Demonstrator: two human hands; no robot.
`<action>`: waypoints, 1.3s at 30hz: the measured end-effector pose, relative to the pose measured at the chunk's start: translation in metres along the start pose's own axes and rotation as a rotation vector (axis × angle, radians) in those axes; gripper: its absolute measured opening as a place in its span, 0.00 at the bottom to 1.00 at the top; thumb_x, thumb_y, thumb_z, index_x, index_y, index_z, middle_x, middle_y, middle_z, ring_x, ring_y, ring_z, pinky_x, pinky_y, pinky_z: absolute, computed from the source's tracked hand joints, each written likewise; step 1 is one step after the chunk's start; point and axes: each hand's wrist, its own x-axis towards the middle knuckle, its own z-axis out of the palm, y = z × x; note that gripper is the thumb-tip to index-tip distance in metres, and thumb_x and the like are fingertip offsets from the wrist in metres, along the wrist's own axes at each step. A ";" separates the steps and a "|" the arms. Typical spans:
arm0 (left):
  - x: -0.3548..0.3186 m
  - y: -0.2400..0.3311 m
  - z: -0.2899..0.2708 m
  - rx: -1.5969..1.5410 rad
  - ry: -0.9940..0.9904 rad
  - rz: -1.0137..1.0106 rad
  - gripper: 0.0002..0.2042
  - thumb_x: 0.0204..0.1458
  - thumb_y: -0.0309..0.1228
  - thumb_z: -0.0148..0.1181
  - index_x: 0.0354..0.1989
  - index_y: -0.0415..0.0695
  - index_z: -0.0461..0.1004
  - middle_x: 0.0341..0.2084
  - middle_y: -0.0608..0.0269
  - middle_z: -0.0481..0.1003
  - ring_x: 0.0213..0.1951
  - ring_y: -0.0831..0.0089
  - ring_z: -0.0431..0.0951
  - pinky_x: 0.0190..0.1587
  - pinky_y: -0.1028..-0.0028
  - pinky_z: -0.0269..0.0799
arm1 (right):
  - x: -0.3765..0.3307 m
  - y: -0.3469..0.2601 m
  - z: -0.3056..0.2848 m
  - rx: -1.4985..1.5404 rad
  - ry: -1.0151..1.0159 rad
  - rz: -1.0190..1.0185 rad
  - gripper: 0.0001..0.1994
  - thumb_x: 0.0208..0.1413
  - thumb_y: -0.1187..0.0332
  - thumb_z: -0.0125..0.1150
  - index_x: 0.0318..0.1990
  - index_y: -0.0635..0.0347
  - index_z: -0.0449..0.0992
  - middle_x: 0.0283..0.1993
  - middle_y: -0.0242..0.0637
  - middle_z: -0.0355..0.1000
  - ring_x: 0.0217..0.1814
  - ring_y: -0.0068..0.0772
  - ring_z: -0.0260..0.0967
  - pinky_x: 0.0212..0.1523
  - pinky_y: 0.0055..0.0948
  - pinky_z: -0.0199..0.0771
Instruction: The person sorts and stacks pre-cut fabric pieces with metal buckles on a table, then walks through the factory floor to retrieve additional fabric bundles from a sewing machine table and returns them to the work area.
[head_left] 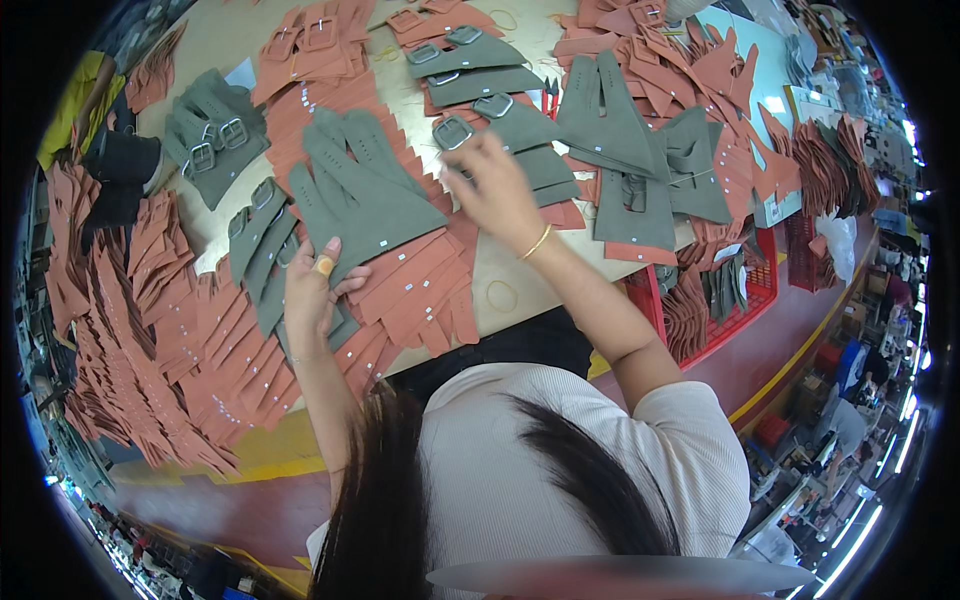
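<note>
My left hand (315, 290), with a yellow wrap on one digit, is closed at the lower left corner of a grey-green leather piece (365, 200) with punched straps. Its digits lie around that edge, partly hidden. Beside it, grey-green pieces with metal buckles (262, 225) run down to the left. My right hand (495, 190) is raised over the table, its fingers bent and blurred by motion. Just beyond those fingertips sits a metal buckle (453, 132) on a stack of grey-green buckled pieces (525, 130). Whether the fingers touch it or hold anything is unclear.
Rust-coloured leather pieces (150, 350) cover the table's left side in overlapping rows. More grey-green pieces (615, 120) and rust pieces (690, 70) lie to the right. A red crate (765, 285) holding leather pieces stands beside the table. A rubber band (503, 295) lies near the front edge.
</note>
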 end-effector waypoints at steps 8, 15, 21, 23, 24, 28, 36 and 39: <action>0.002 -0.001 -0.002 -0.012 0.001 -0.022 0.18 0.60 0.33 0.55 0.54 0.34 0.64 0.39 0.54 0.76 0.26 0.69 0.81 0.25 0.80 0.79 | 0.087 0.061 -0.027 -0.645 0.009 -0.263 0.12 0.47 0.65 0.66 0.41 0.52 0.77 0.43 0.34 0.68 0.47 0.41 0.66 0.46 0.38 0.68; 0.002 -0.007 -0.005 -0.103 0.011 -0.014 0.17 0.62 0.32 0.52 0.54 0.33 0.65 0.42 0.51 0.75 0.27 0.64 0.81 0.24 0.77 0.79 | 0.116 0.056 -0.010 -0.872 -0.154 -0.488 0.10 0.43 0.65 0.65 0.35 0.52 0.76 0.40 0.31 0.68 0.45 0.36 0.68 0.46 0.42 0.67; 0.003 -0.009 -0.008 -0.159 -0.016 -0.025 0.16 0.64 0.37 0.49 0.49 0.35 0.68 0.35 0.54 0.77 0.26 0.68 0.81 0.25 0.78 0.78 | 0.119 0.052 -0.017 -1.013 -0.284 -0.534 0.07 0.44 0.67 0.62 0.33 0.52 0.76 0.37 0.31 0.70 0.39 0.35 0.72 0.41 0.40 0.70; 0.004 -0.009 -0.008 -0.172 -0.013 -0.031 0.16 0.64 0.37 0.48 0.49 0.35 0.68 0.34 0.54 0.77 0.25 0.69 0.81 0.25 0.78 0.78 | 0.123 0.050 -0.015 -1.040 -0.337 -0.573 0.07 0.44 0.67 0.63 0.33 0.52 0.77 0.36 0.31 0.71 0.38 0.35 0.73 0.39 0.38 0.71; 0.004 -0.010 -0.008 -0.170 -0.009 -0.033 0.16 0.64 0.37 0.48 0.49 0.35 0.68 0.34 0.54 0.77 0.25 0.69 0.81 0.25 0.78 0.78 | 0.125 0.050 -0.014 -1.047 -0.359 -0.590 0.08 0.44 0.66 0.65 0.33 0.52 0.77 0.35 0.31 0.72 0.38 0.35 0.74 0.39 0.38 0.71; 0.006 -0.014 -0.008 -0.188 0.012 -0.026 0.16 0.64 0.38 0.49 0.50 0.36 0.68 0.34 0.55 0.77 0.24 0.69 0.81 0.24 0.78 0.78 | 0.136 0.048 -0.028 -1.018 -0.417 -0.555 0.11 0.42 0.63 0.69 0.34 0.53 0.77 0.35 0.31 0.73 0.40 0.34 0.75 0.39 0.35 0.72; 0.006 -0.013 -0.009 -0.194 -0.001 -0.030 0.18 0.64 0.38 0.49 0.53 0.35 0.67 0.35 0.55 0.77 0.25 0.69 0.81 0.25 0.78 0.78 | 0.153 0.053 -0.032 -1.110 -0.589 -0.679 0.10 0.44 0.63 0.66 0.34 0.54 0.77 0.35 0.32 0.73 0.41 0.35 0.75 0.40 0.36 0.74; 0.005 -0.014 -0.008 -0.199 -0.013 -0.006 0.19 0.63 0.39 0.50 0.53 0.35 0.67 0.35 0.55 0.77 0.25 0.69 0.81 0.25 0.78 0.78 | 0.157 0.054 -0.034 -1.098 -0.491 -0.813 0.08 0.46 0.65 0.62 0.33 0.55 0.78 0.33 0.34 0.74 0.38 0.35 0.75 0.39 0.36 0.75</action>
